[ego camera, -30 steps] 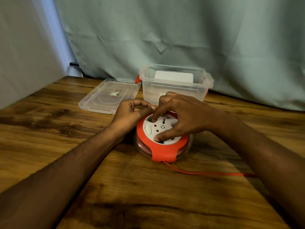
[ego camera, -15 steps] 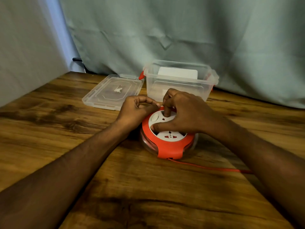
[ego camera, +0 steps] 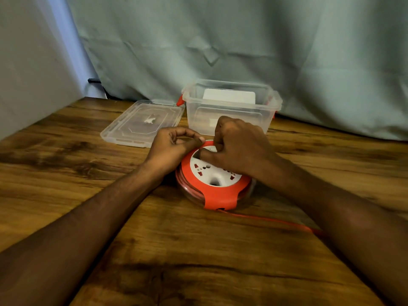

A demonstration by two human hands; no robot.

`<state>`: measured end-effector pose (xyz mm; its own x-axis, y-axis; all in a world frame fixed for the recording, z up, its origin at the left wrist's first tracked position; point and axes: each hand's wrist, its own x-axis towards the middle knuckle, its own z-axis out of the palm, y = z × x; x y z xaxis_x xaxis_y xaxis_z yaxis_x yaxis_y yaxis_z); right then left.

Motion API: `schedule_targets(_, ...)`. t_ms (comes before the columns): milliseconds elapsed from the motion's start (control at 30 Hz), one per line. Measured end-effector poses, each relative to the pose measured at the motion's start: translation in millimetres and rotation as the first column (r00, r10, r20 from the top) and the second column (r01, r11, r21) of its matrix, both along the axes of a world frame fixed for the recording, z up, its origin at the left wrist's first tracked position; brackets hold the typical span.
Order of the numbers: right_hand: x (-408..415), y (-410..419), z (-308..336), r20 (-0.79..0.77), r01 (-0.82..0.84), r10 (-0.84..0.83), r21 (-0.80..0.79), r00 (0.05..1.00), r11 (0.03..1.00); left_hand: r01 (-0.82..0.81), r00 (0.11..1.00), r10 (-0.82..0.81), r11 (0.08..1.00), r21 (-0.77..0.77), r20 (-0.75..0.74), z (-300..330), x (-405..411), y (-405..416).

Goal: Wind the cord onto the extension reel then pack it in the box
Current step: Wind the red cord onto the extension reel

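Note:
The round extension reel [ego camera: 217,191] lies flat on the wooden table, orange frame around a white socket face with a finger hole. My right hand [ego camera: 237,146] sits curled on top of the white face, thumb and fingers pressed into it. My left hand [ego camera: 174,146] is curled against the reel's far left rim, its thumb touching the orange edge. An orange cord [ego camera: 271,221] runs from the reel's front to the right, under my right forearm. The clear plastic box [ego camera: 231,107] stands open just behind the reel.
The box's clear lid [ego camera: 141,123] lies flat to the left of the box. A white card leans inside the box at the back. A grey-green curtain hangs behind the table, and a pale wall closes the left side.
The white socket face has turned under my right hand, bringing the finger hole round to the front. The loose cord on the table has drawn in towards the reel. My left hand stays at the rim.

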<state>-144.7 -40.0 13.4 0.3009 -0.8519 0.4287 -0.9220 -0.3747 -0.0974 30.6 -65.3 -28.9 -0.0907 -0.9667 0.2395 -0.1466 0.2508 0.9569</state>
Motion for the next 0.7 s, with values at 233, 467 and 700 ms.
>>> schedule_targets(233,-22,2,35,-0.040,-0.380,0.423,0.370,0.905,0.848,0.018,0.999,-0.018,1.000,-0.009,0.035,1,2,0)
schedule_targets(467,-27,-1,34,-0.064,-0.399,0.464,0.417,0.883,0.817,0.025,1.000,-0.025,1.000,-0.009,0.010,1,0,0)
schedule_targets(700,-18,0,25,-0.236,-0.322,0.363,0.195,0.901,0.926,0.036,0.999,-0.036,0.999,0.000,-0.023,-1,1,0)
